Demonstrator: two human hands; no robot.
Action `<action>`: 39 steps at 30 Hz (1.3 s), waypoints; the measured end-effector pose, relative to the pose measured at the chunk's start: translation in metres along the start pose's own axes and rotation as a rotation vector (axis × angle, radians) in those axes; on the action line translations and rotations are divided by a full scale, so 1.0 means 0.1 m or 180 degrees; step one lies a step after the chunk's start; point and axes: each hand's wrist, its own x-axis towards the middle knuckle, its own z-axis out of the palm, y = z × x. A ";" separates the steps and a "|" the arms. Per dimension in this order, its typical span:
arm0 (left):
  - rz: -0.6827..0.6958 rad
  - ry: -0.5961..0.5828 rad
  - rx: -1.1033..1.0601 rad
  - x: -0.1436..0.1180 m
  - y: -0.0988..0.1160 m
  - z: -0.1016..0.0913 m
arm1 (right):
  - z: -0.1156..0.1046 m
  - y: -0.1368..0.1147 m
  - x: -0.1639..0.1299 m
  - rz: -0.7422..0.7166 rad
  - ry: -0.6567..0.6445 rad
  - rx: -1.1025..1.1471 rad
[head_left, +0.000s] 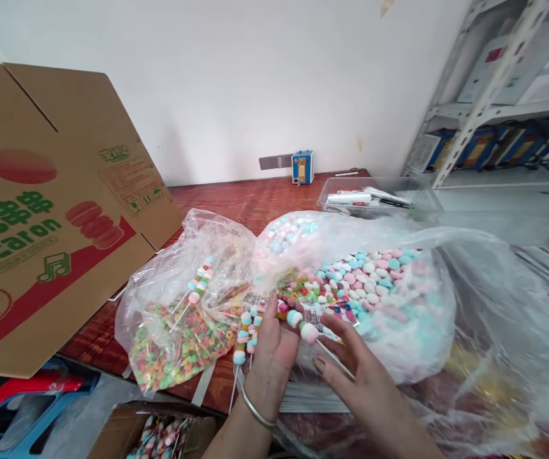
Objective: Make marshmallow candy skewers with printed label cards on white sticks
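Note:
My right hand (360,366) has the thin white stick of a candy skewer (308,333) between its thumb and fingers. White, blue and pink marshmallows are threaded on it, with a green piece between. Palm up beside its tip, my left hand (277,344) wears a bangle; its fingers curl behind the skewer, and whether they grip something is hidden. Under and behind both hands lies a clear bag of pastel marshmallows (365,277), with a printed packet (345,312) on it. Finished-looking skewers (241,338) lean just left of my left wrist.
A clear bag of coloured cereal rings (178,350) lies left, with skewers (200,280) on top. A large cardboard box (64,210) stands beyond it. Below is an open carton (121,433) of skewers. A plastic tray (427,197) and a blue device (303,167) stand behind.

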 end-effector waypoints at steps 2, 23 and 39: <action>0.0075 0.0039 -0.0058 0.01 0.00 0.02 | -0.05 0.13 -0.03 -0.0440 0.0164 -0.1097; -0.0051 -0.0296 0.0544 -0.11 -0.11 0.05 | -0.15 0.14 -0.03 -0.1359 0.0412 -0.2226; -0.0222 -0.0957 0.1067 -0.23 -0.14 0.09 | -0.19 0.23 -0.09 -0.0053 0.0314 -0.0558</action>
